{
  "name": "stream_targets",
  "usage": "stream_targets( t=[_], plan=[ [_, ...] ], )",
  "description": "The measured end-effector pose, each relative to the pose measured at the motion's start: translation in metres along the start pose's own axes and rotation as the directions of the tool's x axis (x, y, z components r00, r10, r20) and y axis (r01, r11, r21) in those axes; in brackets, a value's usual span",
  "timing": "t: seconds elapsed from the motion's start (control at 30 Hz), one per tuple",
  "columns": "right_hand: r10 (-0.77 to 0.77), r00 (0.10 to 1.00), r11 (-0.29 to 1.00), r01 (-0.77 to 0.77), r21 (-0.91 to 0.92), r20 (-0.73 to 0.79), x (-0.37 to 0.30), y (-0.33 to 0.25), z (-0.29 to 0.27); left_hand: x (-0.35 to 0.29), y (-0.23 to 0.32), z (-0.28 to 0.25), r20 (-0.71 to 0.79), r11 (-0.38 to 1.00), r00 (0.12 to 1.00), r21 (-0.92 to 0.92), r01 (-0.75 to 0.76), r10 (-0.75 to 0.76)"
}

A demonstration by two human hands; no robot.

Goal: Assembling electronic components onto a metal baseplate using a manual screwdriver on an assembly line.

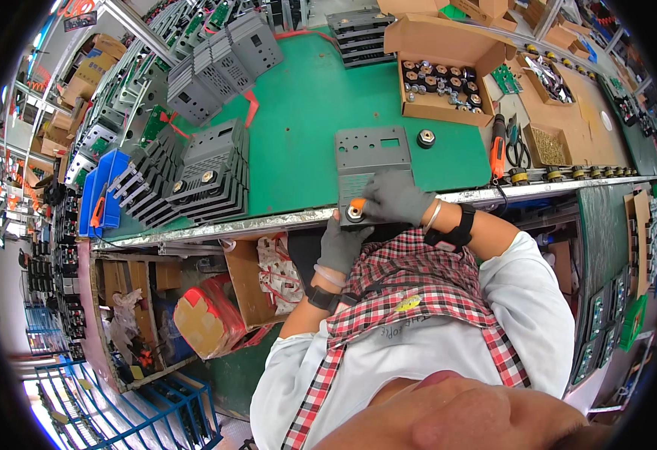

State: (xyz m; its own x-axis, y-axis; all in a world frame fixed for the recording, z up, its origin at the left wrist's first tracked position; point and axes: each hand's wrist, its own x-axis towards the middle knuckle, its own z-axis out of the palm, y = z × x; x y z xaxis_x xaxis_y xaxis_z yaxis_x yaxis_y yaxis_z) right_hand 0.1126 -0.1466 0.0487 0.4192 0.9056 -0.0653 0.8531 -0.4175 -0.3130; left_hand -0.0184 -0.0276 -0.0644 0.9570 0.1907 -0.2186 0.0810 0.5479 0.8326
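Note:
A grey metal panel (373, 152) with round holes and a rectangular cutout lies at the bench's front edge, its near end toward me. On that near end sits a round black part with a metal centre (354, 213). My right hand (397, 198), in a grey glove, has its fingers curled over this part, with something orange at the fingertips; what they pinch is hidden. Gloved too, my left hand (341, 246) closes on the panel's near edge just below the part. Another round black part with a metal nut (426, 139) stands to the panel's right.
Stacked grey panels (212, 169) stand left on the green bench mat (291, 112). A cardboard box (448, 112) of round parts is behind right. Near it lie an orange-handled tool (498, 146), scissors (518, 146) and a tray of small screws (550, 146).

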Motion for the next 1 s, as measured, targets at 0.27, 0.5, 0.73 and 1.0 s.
stream_targets(
  t=[0.27, 0.5, 0.73, 1.0],
  plan=[
    [0.228, 0.807, 0.902, -0.385, -0.194, -0.544, -0.029, 0.108, -0.002, -0.003, 0.03, -0.004, -0.103, 0.993, 0.995, 0.114, 0.006, 0.006],
    [0.573, 0.82, -0.083, 0.07, 0.994, -0.01, -0.046, 0.115, 0.005, 0.011, 0.064, 0.001, -0.284, 0.903, 0.949, 0.359, 0.238, -0.137],
    [0.149, 0.96, -0.456, 0.281, 0.845, -0.239, -0.044, 0.058, -0.025, 0.016, 0.092, -0.002, -0.131, 0.316, 0.95, 0.948, 0.036, 0.284],
    [0.332, 0.928, 0.178, 0.113, 0.978, -0.168, -0.037, 0.015, -0.025, 0.003, 0.114, 0.085, 0.224, 0.496, 0.828, 0.71, -0.5, 0.514]
  ],
)
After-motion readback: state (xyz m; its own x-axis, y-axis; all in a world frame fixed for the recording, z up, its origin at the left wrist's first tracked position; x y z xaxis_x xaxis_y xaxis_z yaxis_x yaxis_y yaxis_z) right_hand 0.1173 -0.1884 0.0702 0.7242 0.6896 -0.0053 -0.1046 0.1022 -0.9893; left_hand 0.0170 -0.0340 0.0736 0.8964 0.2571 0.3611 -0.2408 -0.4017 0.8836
